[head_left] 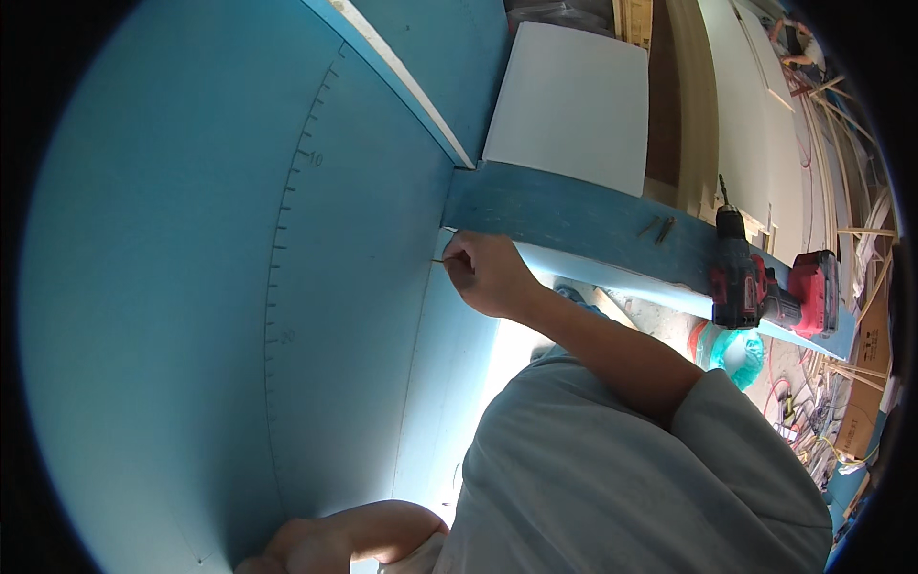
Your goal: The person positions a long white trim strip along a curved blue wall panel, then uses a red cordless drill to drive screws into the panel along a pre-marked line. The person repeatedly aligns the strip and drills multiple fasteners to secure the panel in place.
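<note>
My right hand (pixel 483 273) is closed in a pinch. A thin brass-coloured screw (pixel 438 260) sticks out of it, its end at the blue panel (pixel 354 239) close to the inner corner. That panel carries a pencilled line of tick marks. At the lower edge, my left hand (pixel 273 550) is near the bottom of the panel, partly cut off, its fingers not clear. On the blue board (pixel 564 206) beyond my right hand lie several screws (pixel 660 230). A black and red cordless drill (pixel 741 277) with a bit fitted rests at that board's right end.
A white strip (pixel 411 86) runs along the panel to the corner. Behind the board stands a white sheet (pixel 569 105). At right are long boards (pixel 736 105), a teal bag (pixel 741 356), a cardboard box (pixel 861 383) and floor clutter. Another person (pixel 803 48) is far off.
</note>
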A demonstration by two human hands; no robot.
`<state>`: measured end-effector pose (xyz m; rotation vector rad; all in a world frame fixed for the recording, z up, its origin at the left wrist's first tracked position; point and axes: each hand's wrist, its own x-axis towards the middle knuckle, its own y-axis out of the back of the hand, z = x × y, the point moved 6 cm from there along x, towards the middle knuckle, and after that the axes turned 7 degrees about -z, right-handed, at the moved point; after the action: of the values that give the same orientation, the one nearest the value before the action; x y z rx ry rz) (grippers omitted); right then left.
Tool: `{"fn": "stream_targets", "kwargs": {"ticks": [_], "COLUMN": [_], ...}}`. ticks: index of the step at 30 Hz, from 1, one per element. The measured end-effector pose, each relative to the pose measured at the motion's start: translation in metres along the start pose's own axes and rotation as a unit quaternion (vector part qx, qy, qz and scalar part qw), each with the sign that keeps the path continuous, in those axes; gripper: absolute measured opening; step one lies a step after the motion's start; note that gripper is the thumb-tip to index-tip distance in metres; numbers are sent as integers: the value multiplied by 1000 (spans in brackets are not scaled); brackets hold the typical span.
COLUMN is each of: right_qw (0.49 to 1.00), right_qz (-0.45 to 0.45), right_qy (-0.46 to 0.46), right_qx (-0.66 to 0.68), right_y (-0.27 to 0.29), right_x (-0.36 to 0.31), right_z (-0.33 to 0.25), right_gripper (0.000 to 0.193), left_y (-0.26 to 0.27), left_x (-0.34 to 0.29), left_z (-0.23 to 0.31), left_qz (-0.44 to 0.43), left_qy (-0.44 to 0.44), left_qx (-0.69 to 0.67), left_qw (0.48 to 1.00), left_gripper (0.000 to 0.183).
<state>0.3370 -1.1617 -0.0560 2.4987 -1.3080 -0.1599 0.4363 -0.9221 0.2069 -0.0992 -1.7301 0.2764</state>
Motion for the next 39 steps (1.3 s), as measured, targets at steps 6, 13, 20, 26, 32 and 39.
{"fn": "stream_targets", "kwargs": {"ticks": [6,13,20,26,32,39], "right_qw": [999,995,997,978,931,883], "right_qz": [-18,-58,-27,69,76,-14], "right_qy": [-34,-51,35,171,356,465], "right_qx": [-5,63,61,-93,31,63], "right_y": [0,1,-3,18,26,-20], "right_x": [3,1,-8,-31,-33,-44], "right_z": [1,6,24,-13,-136,-239], "right_gripper": [11,15,22,19,15,21], "left_y": [-2,9,13,14,5,8], "left_x": [-1,-6,-11,-5,-11,11], "left_z": [1,-7,-1,5,1,3], "left_qz": [6,20,-4,-64,-156,-205], "left_qy": [8,44,-14,-30,0,10], "left_qx": [-13,-16,-1,51,-52,-13], "left_qw": [1000,999,1000,996,986,979], "left_gripper": [22,25,20,18,34,20]}}
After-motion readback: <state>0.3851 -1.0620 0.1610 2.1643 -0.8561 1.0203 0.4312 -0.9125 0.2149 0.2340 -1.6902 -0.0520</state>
